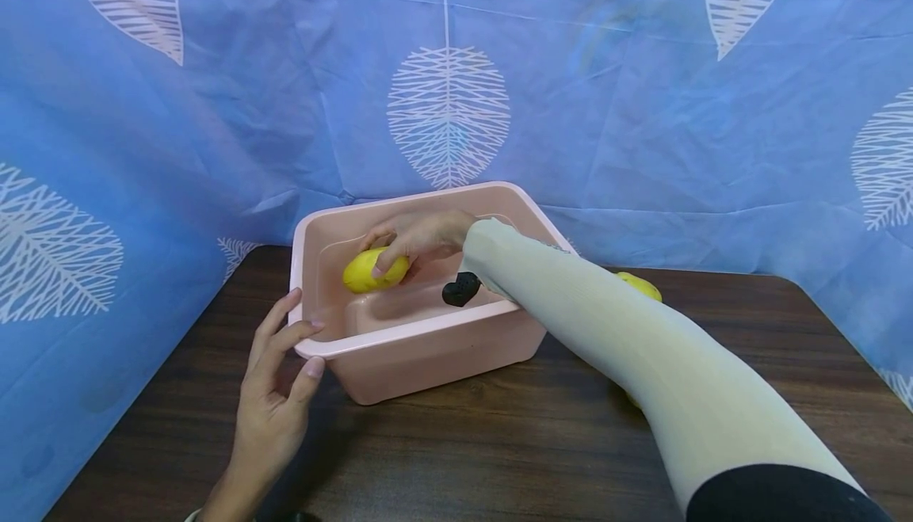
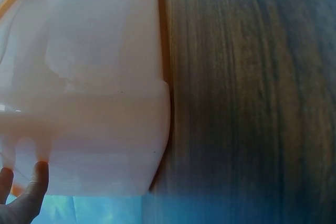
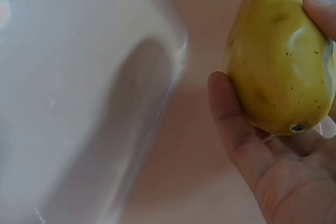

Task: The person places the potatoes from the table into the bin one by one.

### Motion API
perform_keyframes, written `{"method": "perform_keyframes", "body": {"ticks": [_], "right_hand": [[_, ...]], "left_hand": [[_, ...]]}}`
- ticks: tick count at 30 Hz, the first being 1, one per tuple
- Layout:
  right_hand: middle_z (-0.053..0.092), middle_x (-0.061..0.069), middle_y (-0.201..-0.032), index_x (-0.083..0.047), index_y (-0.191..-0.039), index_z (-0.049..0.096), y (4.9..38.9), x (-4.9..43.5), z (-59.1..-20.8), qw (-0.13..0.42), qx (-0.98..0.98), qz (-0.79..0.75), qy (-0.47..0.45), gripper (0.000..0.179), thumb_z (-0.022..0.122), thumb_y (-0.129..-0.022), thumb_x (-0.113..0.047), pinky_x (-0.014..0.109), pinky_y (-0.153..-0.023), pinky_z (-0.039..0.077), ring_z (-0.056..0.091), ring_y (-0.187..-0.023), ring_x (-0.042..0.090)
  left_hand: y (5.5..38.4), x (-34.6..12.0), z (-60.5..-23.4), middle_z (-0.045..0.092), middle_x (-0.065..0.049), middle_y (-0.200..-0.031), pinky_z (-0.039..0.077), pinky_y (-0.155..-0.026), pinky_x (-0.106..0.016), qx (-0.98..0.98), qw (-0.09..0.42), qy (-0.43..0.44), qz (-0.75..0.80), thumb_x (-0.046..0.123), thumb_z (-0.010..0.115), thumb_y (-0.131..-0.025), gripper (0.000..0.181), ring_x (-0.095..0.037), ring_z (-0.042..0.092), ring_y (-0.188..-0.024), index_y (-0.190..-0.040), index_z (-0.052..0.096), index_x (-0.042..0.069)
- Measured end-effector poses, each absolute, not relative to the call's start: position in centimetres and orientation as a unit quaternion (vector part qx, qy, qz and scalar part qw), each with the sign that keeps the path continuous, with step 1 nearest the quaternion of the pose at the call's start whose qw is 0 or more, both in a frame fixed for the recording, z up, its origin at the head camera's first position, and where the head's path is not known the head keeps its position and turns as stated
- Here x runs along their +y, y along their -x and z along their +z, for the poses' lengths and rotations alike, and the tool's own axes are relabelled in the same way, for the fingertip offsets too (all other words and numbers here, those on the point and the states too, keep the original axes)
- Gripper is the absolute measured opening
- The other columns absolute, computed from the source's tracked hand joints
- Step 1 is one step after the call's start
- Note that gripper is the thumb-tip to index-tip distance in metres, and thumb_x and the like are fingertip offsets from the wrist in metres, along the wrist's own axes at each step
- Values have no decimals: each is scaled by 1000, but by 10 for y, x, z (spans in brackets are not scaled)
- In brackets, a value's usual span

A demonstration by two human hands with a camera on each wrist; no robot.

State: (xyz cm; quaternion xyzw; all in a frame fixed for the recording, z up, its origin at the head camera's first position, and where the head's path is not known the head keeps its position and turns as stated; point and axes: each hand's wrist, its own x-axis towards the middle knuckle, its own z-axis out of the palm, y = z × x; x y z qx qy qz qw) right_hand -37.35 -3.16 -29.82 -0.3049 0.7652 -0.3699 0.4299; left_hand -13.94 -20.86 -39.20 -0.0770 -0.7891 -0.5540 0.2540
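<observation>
A pink plastic basin [image 1: 435, 363] stands on the dark wooden table. Inside it, my right hand [image 1: 421, 241] grips a yellow mango [image 1: 364, 275], thumb on one side and fingers on the other. In the right wrist view the mango [image 3: 281, 61] shows small dark specks and a stem scar, held above the basin floor. At the basin's near left corner, my left hand [image 1: 274, 387] holds the rim, with fingers over the edge and the thumb against the outer wall. The left wrist view shows only the fingertips [image 2: 37, 177] against the basin wall.
Another yellow fruit [image 1: 640, 286] lies on the table right of the basin, partly hidden behind the right sleeve [image 1: 642, 332]. Something yellowish peeks out below the forearm. A blue cloth [image 1: 606, 110] with white leaf prints hangs behind the table [image 1: 456, 459].
</observation>
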Motion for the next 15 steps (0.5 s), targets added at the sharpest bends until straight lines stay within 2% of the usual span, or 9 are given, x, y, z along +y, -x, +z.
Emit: {"method": "perform_keyframes", "body": {"ticks": [6,9,15], "right_hand": [[56,9,-142,-15,-152,50,373,-32,-299,423,776,-362,296,62,73,-94,-18,39,-102,60,62,-117,24],[55,10,-141,-14,-153,48,374,-33,-300,426,774,-368,290,63,73,-94,-18,44,-106,57,62,-115,24],[52,9,-146,-14,-153,48,374,-33,-300,422,778,-367,288,64,73,-95,-19,44,-104,58,62,-115,24]], "left_hand": [[139,-209,-392,32,6,-168,48,-101,-10,-787,258,81,-555,-4,60,-100,36,-19,35,-148,-134,62,7],[139,-209,-392,33,6,-168,48,-101,-10,-787,259,85,-554,-4,60,-100,36,-19,34,-148,-134,62,7],[139,-210,-392,33,6,-168,46,-103,-10,-788,262,89,-550,-4,60,-99,36,-21,34,-149,-134,63,7]]}}
